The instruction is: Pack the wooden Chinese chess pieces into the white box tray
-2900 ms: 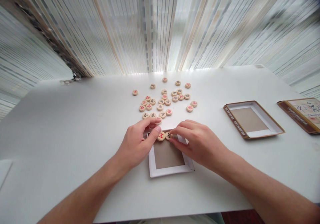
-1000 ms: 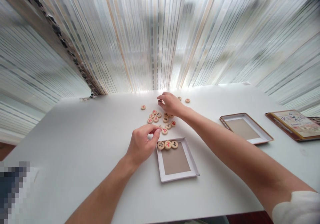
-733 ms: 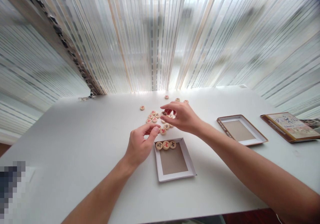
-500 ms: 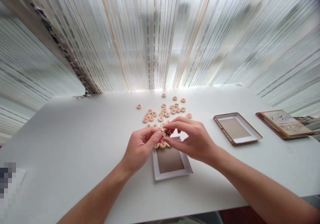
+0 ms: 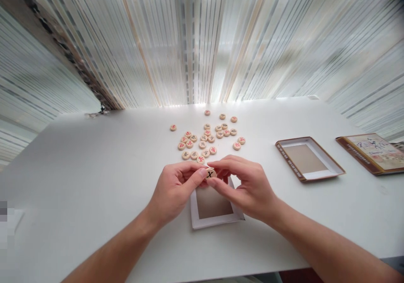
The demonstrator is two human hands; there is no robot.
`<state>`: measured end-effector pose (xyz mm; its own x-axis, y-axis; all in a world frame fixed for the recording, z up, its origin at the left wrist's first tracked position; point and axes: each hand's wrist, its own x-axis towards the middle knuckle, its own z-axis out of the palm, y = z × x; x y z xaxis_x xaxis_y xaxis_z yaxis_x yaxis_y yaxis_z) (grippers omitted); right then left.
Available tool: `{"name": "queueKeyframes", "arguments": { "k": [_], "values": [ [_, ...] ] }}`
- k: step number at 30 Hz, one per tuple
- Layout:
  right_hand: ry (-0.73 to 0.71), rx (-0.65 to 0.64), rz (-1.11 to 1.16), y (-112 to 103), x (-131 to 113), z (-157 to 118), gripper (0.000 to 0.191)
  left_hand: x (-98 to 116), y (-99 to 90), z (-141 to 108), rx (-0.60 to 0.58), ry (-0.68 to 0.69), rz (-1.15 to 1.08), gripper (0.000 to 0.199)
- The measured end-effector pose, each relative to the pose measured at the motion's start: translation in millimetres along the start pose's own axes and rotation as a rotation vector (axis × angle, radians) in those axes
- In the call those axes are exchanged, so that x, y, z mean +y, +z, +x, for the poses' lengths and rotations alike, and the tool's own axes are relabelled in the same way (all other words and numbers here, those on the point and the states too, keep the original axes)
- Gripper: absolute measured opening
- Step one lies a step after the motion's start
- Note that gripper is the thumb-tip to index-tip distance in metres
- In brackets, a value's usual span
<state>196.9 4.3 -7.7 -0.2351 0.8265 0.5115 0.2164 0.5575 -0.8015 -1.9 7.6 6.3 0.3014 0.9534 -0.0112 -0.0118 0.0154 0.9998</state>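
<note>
A round wooden Chinese chess piece (image 5: 211,173) with a black character is pinched between both hands, its face turned toward me. My left hand (image 5: 176,188) is closed with the thumb at the piece's left edge. On the other side, my right hand (image 5: 249,186) grips the piece between thumb and index finger. Below them lies a shallow white-rimmed box half (image 5: 217,223) with a brown bottom; my hands hide its far end. Just beyond my fingers sits a red-marked chess piece (image 5: 200,160).
Several red and black chess pieces (image 5: 207,132) lie scattered toward the back of the white table (image 5: 104,182). At right are a second open box half (image 5: 325,175) and a closed printed box (image 5: 369,150). A striped string curtain (image 5: 202,43) hangs behind the table.
Both hands still hold the same chess piece and have shifted slightly lower over the box half. Pieces seen at the box's far end before are now hidden. The camera view has moved a little.
</note>
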Motion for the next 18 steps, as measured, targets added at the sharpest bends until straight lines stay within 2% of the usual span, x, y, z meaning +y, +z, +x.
{"name": "queueKeyframes", "arguments": {
  "k": [4,8,12,18],
  "values": [
    [0.347,-0.06,0.304,-4,-5,-3,0.011,-1,0.1,-2,0.004,0.0,0.047,0.017],
    [0.558,-0.064,0.518,-5,-10,2,0.021,1,1.0,-4,-0.004,0.007,0.089,0.017],
    [0.664,-0.05,0.692,-6,-14,5,0.023,4,2.2,-5,-0.05,0.012,0.045,0.014],
    [0.689,0.001,0.778,-4,-14,3,0.02,2,1.5,-9,-0.06,0.036,0.02,0.016]
  ]
}}
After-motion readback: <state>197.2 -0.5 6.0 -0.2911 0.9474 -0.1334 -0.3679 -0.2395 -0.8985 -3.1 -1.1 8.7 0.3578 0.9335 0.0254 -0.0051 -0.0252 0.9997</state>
